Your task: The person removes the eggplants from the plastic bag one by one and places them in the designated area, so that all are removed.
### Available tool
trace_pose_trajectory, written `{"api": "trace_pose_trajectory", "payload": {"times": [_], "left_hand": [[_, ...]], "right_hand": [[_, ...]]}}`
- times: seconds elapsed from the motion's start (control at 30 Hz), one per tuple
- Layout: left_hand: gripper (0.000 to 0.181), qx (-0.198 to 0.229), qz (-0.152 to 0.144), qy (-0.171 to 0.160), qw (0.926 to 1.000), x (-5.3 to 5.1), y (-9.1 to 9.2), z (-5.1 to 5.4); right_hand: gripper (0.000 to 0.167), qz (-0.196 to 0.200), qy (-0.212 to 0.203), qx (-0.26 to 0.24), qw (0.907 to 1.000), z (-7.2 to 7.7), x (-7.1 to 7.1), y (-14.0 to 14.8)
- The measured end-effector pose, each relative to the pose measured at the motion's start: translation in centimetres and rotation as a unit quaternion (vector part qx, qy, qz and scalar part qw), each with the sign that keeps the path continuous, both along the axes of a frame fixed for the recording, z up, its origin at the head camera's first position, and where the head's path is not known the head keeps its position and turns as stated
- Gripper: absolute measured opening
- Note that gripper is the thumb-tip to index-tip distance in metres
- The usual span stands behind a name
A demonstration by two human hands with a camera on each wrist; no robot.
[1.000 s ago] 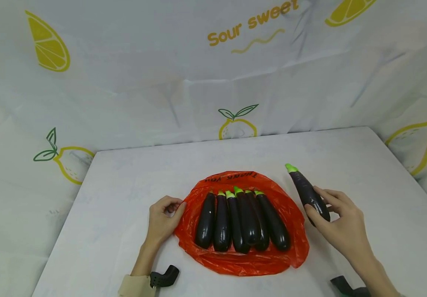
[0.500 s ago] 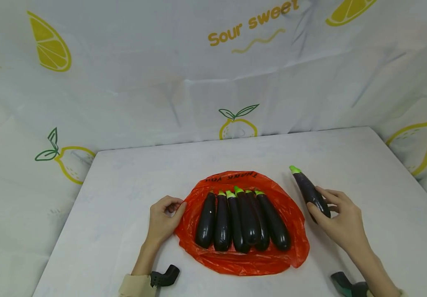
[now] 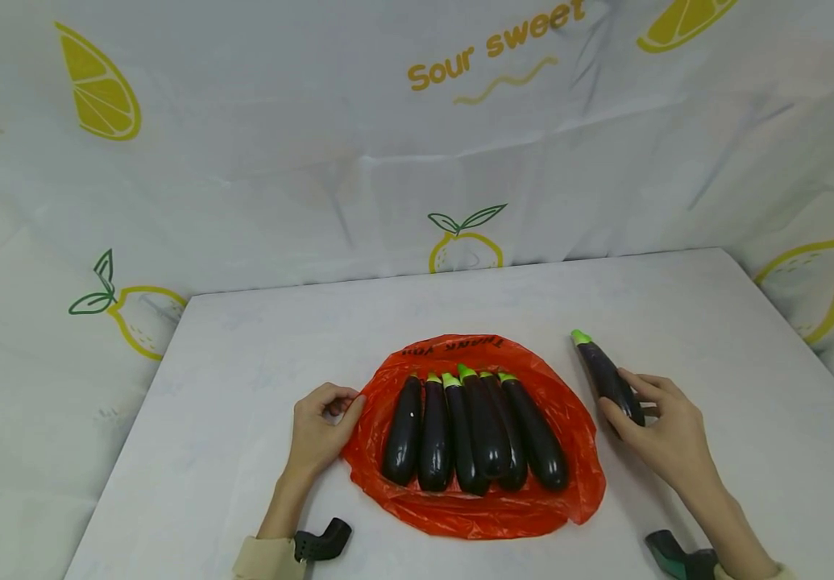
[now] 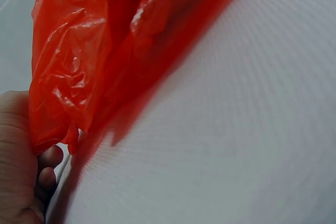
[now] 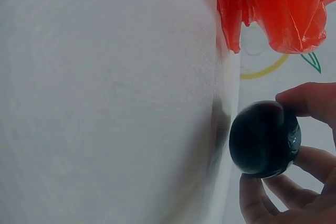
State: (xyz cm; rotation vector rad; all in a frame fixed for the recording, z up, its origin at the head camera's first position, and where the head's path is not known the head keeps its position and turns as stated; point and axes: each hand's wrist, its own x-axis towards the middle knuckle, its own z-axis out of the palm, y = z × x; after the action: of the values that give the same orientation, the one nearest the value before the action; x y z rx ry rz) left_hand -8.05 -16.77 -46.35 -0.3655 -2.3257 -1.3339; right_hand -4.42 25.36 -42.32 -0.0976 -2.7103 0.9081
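Note:
A red plastic bag [image 3: 453, 519] lies spread open on the white table, with several dark eggplants [image 3: 487, 427] side by side in it, their green stem ends pointing away from me. At its left edge my left hand [image 3: 321, 427] pinches the bag's rim between thumb and fingers; the left wrist view shows the gathered red plastic [image 4: 73, 72] at the fingers. Just right of the bag, my right hand [image 3: 666, 431] grips one eggplant [image 3: 605, 372] by its thick end, green tip pointing away. Its rounded bottom [image 5: 262, 140] shows between thumb and fingers in the right wrist view.
The white table [image 3: 242, 346] extends around the bag. Behind and beside it hangs a white cloth [image 3: 279, 161] printed with lemons and lettering. Black wrist devices [image 3: 322, 540] sit at both wrists.
My right hand has shifted the eggplant slightly to the right and a bit lower, its green tip moving further from the bag. The left hand and the bag stay as they were.

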Motion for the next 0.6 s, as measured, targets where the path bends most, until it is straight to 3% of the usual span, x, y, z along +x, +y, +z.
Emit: {"api": "trace_pose_trajectory", "payload": {"times": [0.17, 0.6], "left_hand": [[0.012, 0.002, -0.006, 0.012, 0.9999, 0.3, 0.3, 1.1], [0.012, 0.002, -0.006, -0.002, 1.0000, 0.5, 0.4, 1.6]], "right_hand": [[0.053, 0.003, -0.005, 0.003, 1.0000, -0.2, 0.1, 0.0], [0.058, 0.006, -0.032, 0.004, 0.9995, -0.3, 0.1, -0.2]]}}
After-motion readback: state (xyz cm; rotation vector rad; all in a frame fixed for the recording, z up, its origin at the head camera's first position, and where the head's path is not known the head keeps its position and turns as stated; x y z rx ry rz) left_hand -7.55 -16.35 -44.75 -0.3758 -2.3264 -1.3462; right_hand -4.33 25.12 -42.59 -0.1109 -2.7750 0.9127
